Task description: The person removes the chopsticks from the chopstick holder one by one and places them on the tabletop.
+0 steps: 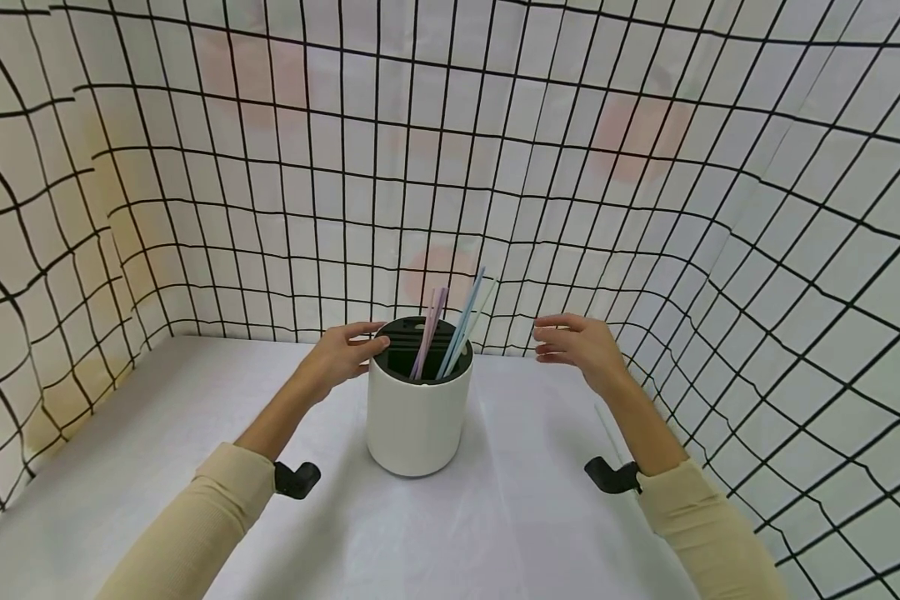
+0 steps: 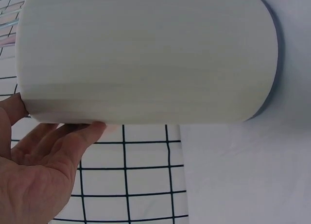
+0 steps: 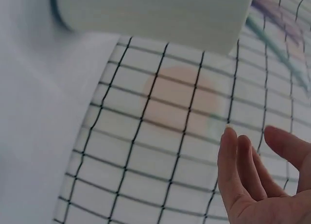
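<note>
A white round utensil holder [image 1: 417, 425] with a black slotted insert [image 1: 399, 335] stands upright on the table. Pink-purple straws [image 1: 432, 321], blue straws [image 1: 465, 317] and a pale green straw [image 1: 484, 305] lean out of its front opening. My left hand [image 1: 342, 354] holds the holder at its upper left, thumb at the rim and fingers against the outer wall, as the left wrist view shows. To the right of the holder, my right hand [image 1: 576, 343] is raised with fingers extended and slightly bent, apart from it and holding nothing.
One pale straw [image 1: 609, 429] lies on the white table [image 1: 510, 517] beneath the right forearm. Black wire grid [image 1: 330, 183] encloses the back and both sides, with white sheeting behind it. Black camera mounts [image 1: 297, 481] stick out from both wrists.
</note>
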`<state>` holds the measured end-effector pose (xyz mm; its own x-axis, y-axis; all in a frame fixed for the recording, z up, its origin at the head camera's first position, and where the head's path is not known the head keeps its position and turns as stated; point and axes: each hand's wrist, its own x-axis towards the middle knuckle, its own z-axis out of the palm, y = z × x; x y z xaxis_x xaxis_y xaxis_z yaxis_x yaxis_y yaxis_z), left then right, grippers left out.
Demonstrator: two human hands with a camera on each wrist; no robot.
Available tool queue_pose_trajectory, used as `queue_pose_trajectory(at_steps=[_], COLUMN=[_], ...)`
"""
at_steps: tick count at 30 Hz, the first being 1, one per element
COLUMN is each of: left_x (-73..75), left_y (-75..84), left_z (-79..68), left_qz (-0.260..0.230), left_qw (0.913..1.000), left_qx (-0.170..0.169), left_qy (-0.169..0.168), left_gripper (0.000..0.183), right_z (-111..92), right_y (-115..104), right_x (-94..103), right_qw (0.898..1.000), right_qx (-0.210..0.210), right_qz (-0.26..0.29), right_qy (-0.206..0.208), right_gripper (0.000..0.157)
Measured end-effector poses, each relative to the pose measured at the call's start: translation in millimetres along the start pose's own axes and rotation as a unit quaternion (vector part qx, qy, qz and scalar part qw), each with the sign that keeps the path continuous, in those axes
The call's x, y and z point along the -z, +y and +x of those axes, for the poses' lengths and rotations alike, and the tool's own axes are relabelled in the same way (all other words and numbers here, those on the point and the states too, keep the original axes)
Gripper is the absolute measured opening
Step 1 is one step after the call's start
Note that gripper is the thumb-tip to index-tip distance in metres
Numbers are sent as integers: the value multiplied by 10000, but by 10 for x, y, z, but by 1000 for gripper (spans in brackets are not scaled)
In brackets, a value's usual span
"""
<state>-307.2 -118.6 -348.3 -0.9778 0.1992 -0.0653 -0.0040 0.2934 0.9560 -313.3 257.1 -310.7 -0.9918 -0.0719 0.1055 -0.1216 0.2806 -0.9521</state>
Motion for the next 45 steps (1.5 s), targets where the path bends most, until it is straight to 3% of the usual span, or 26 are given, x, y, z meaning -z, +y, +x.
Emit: queue_pose_trajectory(at_steps=[7, 12, 17, 27, 45], left_x=[14, 11, -2, -13, -11], left_y=[-3, -12, -20, 4, -20], left_z=[0, 2, 4, 7, 15], left_qz=[-63, -55, -83, -93, -77], left_qw=[10000, 10000, 10000, 9999, 10000], left_qx=[14, -14, -36, -37, -61], left_qy=[4, 2, -5, 4, -9], left_gripper=[59, 59, 58, 59, 59], right_z=[-91, -136, -143, -95, -119], right_y=[-391, -499, -484, -362, -227], right_x=[-400, -611, -750, -914, -994], right_qw=[9993, 9982, 9970, 9982, 9981], right_qx=[294, 262, 192, -38, 453], right_qz=[-41, -78, -202, 120, 335], right_qy=[-226, -539, -716, -587, -229], right_gripper=[34, 36, 42, 36, 20])
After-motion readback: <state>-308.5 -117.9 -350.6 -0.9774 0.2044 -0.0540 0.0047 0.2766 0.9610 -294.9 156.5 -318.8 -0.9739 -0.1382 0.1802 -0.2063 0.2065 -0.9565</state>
